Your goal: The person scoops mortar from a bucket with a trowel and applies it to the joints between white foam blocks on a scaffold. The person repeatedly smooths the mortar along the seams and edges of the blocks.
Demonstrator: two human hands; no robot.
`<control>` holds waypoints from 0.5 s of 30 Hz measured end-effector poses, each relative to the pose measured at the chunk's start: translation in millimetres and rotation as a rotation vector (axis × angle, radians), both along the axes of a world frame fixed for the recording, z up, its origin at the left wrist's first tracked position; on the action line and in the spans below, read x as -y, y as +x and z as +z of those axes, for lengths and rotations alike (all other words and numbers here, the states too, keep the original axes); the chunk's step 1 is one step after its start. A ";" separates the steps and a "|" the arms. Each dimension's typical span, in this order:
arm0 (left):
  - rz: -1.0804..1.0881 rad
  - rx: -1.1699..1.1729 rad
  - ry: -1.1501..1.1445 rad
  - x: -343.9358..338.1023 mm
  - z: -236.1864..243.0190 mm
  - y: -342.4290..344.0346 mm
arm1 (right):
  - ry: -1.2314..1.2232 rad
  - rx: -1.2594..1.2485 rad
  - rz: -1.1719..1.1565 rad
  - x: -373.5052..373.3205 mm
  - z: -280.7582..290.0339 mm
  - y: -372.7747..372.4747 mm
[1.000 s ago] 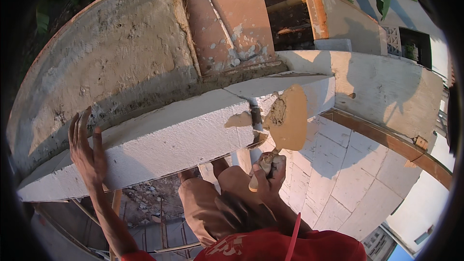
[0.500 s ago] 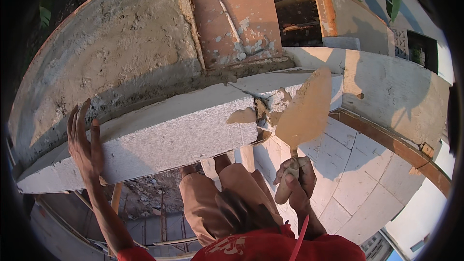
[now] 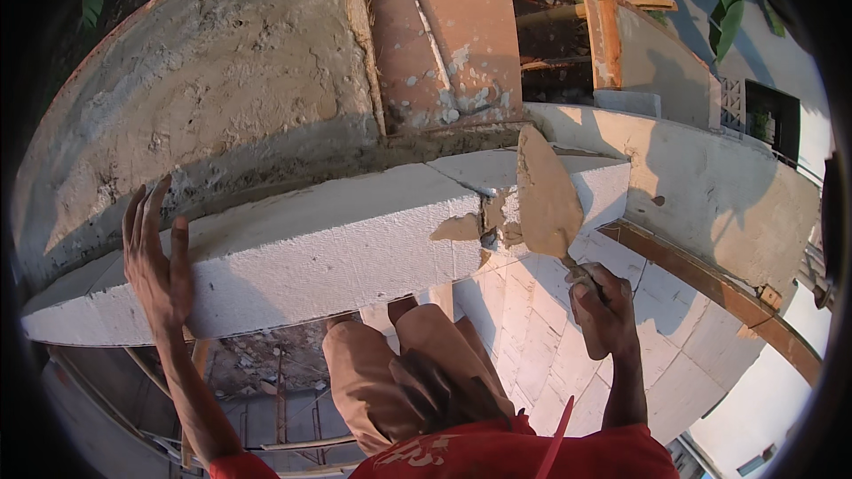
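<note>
My right hand point(image 3: 605, 309) is closed round the handle of a mortar-coated trowel point(image 3: 548, 197). Its broad blade points away from me, over the right part of a row of white lightweight blocks point(image 3: 337, 253). Behind the blade, a joint between two blocks shows a dark gap with grey-brown mortar point(image 3: 493, 217) in it; the blade hides part of that joint. A smear of mortar also sticks to the block face left of the gap. At the left, my left hand point(image 3: 158, 279) rests on the edge of the blocks, fingers stretched out and apart.
Beyond the blocks rises a rough plastered wall point(image 3: 240, 71), beside a spattered brown board point(image 3: 461, 27). A curved low wall point(image 3: 710, 177) and a brown beam point(image 3: 710, 284) stand at the right. Below the block edge, rubble point(image 3: 266, 359) and poles show far down.
My right hand has moved right and the trowel has turned, its tip now leaning left and nearer the block joint. The left hand stays on the blocks. My view has shifted slightly.
</note>
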State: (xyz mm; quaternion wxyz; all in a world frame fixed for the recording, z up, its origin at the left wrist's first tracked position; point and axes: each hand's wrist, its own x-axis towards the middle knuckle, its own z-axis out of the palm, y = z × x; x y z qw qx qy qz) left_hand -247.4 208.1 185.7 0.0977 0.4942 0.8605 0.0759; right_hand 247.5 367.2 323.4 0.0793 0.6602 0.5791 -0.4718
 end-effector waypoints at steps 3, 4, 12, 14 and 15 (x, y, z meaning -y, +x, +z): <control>-0.009 -0.005 0.010 -1.5 -1.4 0.9 | 0.481 0.230 0.425 -47.4 13.8 -7.7; -0.017 -0.020 -0.002 -1.9 -0.9 0.7 | 0.483 0.331 0.444 -67.3 18.0 -14.6; 0.012 -0.004 -0.030 -4.4 5.6 4.5 | 0.491 0.136 0.916 -231.5 -122.2 -95.1; 0.017 -0.001 -0.024 -5.4 5.6 5.4 | 0.430 0.131 1.010 -235.8 -169.6 -98.5; 0.020 0.001 -0.020 -5.4 5.4 6.2 | 0.393 0.154 1.064 -235.7 -188.2 -97.7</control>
